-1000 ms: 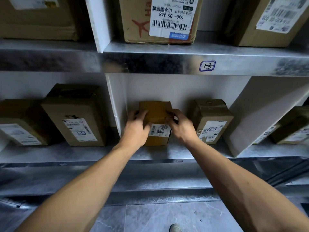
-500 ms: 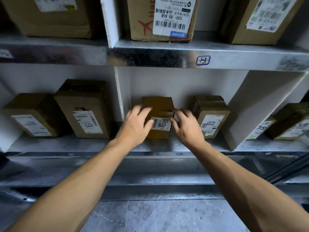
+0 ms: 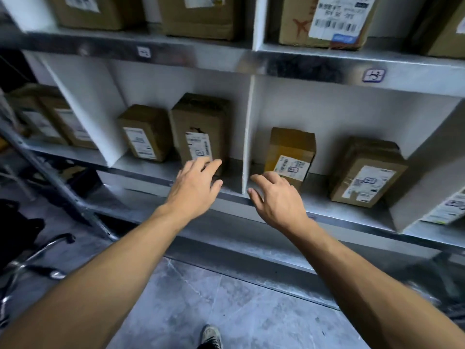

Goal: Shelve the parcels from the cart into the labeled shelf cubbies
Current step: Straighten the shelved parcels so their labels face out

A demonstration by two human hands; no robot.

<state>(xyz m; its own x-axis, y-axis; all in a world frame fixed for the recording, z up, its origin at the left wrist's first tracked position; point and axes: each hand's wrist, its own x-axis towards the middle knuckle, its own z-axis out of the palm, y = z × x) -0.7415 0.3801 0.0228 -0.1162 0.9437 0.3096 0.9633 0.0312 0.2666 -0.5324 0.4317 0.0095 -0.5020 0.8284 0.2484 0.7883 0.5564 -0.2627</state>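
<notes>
The left hand [image 3: 195, 186] hangs with fingers spread and nothing in it, its fingertips in front of the lower face of a tall parcel [image 3: 200, 133]; whether they touch the cardboard I cannot tell. The right hand [image 3: 278, 199] is likewise loose and empty, fingers apart, at the near lip of the shelf [image 3: 352, 215], just near of the small yellowish parcel [image 3: 289, 154] that stands upright at the left end of its cubby, just right of the white divider [image 3: 247, 137] and clear of both hands. That parcel looks like stiff taped cardboard, probably light for its bulk, with a glossy label [image 3: 289, 167] on the near face that may be slick; the plain side walls, pinched from left and right, seem the surest hold, and the corners look slightly crushed, so gentle pressure would suit. Right of it in the same cubby lies a broader brown parcel [image 3: 364, 172], well apart, under a tag [image 3: 374, 75] on the shelf edge above. Left of the divider, the next cubby holds the tall parcel and a shorter one [image 3: 144, 132] beside it; farther left another cubby holds more boxes, blurred. The upper shelf carries several larger cartons [image 3: 324, 18]. No cart is clearly identifiable.
</notes>
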